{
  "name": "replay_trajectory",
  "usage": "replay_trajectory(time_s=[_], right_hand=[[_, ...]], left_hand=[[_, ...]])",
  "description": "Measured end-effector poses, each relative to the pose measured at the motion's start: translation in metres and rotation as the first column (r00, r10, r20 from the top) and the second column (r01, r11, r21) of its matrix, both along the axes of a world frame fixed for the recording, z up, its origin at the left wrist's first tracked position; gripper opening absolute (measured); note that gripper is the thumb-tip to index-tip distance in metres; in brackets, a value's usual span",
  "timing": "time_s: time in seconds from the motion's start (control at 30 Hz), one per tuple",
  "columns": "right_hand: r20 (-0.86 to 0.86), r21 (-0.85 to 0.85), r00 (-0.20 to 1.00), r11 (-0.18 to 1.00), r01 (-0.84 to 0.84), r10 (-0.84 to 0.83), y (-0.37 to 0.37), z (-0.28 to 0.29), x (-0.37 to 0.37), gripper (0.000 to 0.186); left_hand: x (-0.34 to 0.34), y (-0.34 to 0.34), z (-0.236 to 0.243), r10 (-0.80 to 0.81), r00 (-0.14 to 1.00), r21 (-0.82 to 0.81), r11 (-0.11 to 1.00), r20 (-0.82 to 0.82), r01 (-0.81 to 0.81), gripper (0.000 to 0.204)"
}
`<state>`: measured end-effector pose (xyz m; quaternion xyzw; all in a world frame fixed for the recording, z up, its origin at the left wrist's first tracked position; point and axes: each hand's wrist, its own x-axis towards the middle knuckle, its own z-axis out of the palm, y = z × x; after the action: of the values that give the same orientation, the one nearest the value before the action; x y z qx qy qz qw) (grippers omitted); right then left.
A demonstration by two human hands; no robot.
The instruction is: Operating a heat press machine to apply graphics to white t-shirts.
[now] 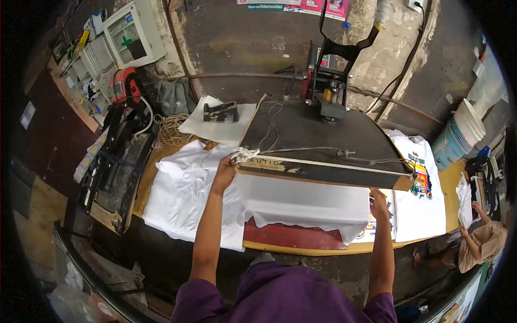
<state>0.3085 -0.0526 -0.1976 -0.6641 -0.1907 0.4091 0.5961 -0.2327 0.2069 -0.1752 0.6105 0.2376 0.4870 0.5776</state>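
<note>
A heat press stands in front of me, its dark upper plate [318, 126] raised at a tilt above white fabric [307, 204]. The fabric lies across the lower bed, and a red pad [291, 235] shows below its front edge. My left hand [225, 172] is closed at the upper plate's left front corner, beside a knotted white cloth [246, 155]; its fingertips are partly hidden. Under the right front corner, my right hand [379, 202] is closed at the fabric's right edge.
White shirts [186, 188] lie left of the press, and printed white shirts [420, 199] lie right. A stapler-like dark tool [221, 112] rests on white sheets [196, 126] behind. Another press [121, 167] stands at far left. Stacked buckets [459, 134] and another person [482, 242] are at right.
</note>
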Motion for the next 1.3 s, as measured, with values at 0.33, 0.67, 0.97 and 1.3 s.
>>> replay_trajectory(time_s=[0.33, 0.67, 0.97, 1.3], right_hand=[[-0.275, 0.204, 0.935, 0.964, -0.170, 0.223, 0.026, 0.029, -0.048, 0.052], [0.231, 0.176, 0.924, 0.921, -0.349, 0.306, -0.016, 0.066, 0.020, 0.064], [0.549, 0.010, 0.796, 0.950, -0.313, 0.256, -0.041, 0.032, 0.025, 0.059], [0.746, -0.612, -0.333, 0.791, -0.003, 0.576, -0.257, -0.109, -0.007, 0.069]], left_hand=[[-0.046, 0.000, 0.052, -0.230, 0.797, -0.203, 0.969, -0.559, 0.138, 0.063], [-0.053, 0.016, 0.030, -0.118, 0.754, -0.103, 0.992, -0.646, 0.067, 0.055], [-0.031, 0.003, 0.019, 0.012, 0.711, -0.106, 0.987, -0.703, -0.121, 0.073], [-0.084, -0.123, -0.044, 0.348, 0.625, 0.140, 0.923, -0.699, -0.358, 0.057]])
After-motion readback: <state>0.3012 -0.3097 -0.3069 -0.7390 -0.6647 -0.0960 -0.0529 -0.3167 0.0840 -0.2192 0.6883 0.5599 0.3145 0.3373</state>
